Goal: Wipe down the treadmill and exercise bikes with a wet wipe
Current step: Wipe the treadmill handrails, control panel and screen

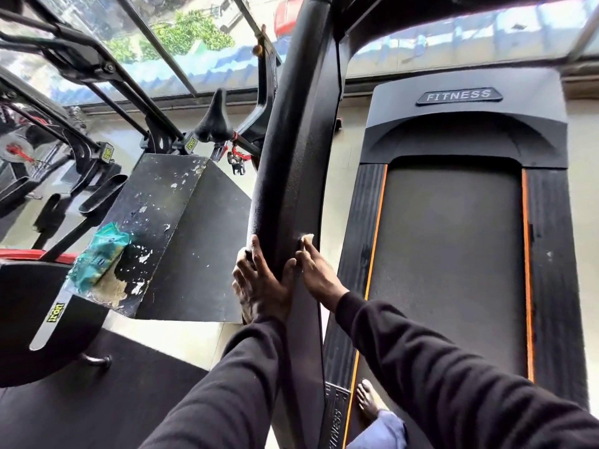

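The treadmill's black left handrail (pixel 291 163) runs up the middle of the view, beside its dark belt (pixel 450 241) with orange edge strips. My left hand (pixel 262 286) grips the rail from its left side, fingers curled round it. My right hand (pixel 316 270) presses a small white wet wipe (pixel 307 237) against the rail's right face; only the wipe's tip shows above my fingers. An exercise bike with a black saddle (pixel 212 119) stands at the back left.
A green wet-wipe packet (pixel 99 257) lies on a scuffed black box (pixel 155 222) left of the rail. More bike frames and pedals (pixel 97 196) crowd the far left. A window runs along the back wall. My bare foot (pixel 368 403) stands on the belt.
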### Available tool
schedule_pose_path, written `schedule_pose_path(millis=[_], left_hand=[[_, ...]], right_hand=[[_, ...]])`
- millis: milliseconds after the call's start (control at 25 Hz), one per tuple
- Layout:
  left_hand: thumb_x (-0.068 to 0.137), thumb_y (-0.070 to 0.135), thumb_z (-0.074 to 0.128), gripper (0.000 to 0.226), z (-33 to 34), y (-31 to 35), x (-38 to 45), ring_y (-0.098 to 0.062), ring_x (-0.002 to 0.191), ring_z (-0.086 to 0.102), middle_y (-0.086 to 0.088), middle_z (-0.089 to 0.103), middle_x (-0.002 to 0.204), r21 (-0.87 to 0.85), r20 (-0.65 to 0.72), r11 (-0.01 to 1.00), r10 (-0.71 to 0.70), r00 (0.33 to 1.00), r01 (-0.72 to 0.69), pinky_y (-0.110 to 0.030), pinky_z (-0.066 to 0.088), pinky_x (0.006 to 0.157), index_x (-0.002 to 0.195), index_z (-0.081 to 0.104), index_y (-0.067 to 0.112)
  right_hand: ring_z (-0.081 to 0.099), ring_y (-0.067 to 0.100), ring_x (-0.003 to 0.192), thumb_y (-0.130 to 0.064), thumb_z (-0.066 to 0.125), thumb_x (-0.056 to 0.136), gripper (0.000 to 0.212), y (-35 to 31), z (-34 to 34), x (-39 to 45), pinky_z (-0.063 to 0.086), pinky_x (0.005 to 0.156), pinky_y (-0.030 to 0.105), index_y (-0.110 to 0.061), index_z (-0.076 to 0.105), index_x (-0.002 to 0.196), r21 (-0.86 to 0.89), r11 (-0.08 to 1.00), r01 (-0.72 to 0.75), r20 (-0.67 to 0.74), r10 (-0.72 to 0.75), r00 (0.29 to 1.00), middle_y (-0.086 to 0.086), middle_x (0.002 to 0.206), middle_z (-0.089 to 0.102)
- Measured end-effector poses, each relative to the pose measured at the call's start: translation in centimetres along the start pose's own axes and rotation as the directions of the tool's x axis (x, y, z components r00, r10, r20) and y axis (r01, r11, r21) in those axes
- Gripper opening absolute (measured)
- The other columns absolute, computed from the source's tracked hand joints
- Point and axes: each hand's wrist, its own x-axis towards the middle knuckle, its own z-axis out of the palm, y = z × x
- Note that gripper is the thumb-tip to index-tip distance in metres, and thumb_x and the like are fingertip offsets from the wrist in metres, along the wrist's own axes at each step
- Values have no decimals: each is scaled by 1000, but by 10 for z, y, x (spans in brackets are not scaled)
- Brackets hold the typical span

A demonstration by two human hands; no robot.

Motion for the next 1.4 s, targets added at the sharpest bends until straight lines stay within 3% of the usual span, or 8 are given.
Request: schedule_pose_path(millis=[160,320,440,560,960,1200,1320,1400], left_hand=[[78,70,53,90,-7,2,5,-35,122,42,-14,42,135,-82,15,996,-45,999,46,-52,37,100,151,22,26],[77,42,76,87,-15,41,45,-32,125,39,-13,39,138,-111,-40,994,-23,999,18,-46,32,106,150,32,21],[81,45,66,83,-12,58,72,-34,125,39,-14,37,140,-67,-43,997,25,999,-28,-48,34,105,152,29,21],[81,58,49,82,-1,62,72,-35,122,42,-14,39,140,39,-83,999,17,996,-14,-50,38,100,151,27,22],[82,65,47,82,2,62,73,-37,116,49,-15,44,138,85,-116,996,18,993,-8,-51,44,93,149,31,20],[83,63,48,81,2,62,72,-37,115,48,-15,43,138,104,-126,995,19,992,-6,-51,44,93,149,30,20],[83,63,48,81,2,63,75,-36,114,49,-16,45,136,100,-133,995,18,991,-5,-51,44,92,149,32,19],[83,61,49,80,2,63,73,-37,115,49,-16,45,136,111,-139,994,19,990,-4,-51,44,93,149,33,18]], right_hand=[[15,7,148,-26,35,94,63,-3,3,1,14,120,24,-17,18,154,-15,984,177,2,-177,984,-4,162,11],[14,10,148,-27,36,102,55,-11,-19,19,12,121,25,-9,24,152,-29,994,104,37,-103,994,3,161,16],[12,5,147,-32,32,98,60,-16,-22,24,11,119,18,-7,24,152,-47,967,251,40,-249,968,-1,160,15],[9,13,149,-22,34,104,55,-11,-36,42,8,121,22,-5,16,153,-49,993,110,95,-105,990,5,162,9],[15,0,144,-27,38,99,58,-25,-45,59,12,112,6,-8,24,152,24,990,137,26,-138,990,-1,161,14],[41,20,135,-24,42,103,41,-21,-55,81,32,106,25,-10,38,141,-11,1000,19,38,-19,999,5,145,45],[21,-8,136,-19,44,102,53,-29,-55,83,16,108,5,-12,27,152,-15,994,108,-5,-108,994,-14,150,23],[24,11,144,-22,42,103,52,-25,-56,91,21,115,20,-7,27,151,1,999,40,11,-40,999,2,156,29]])
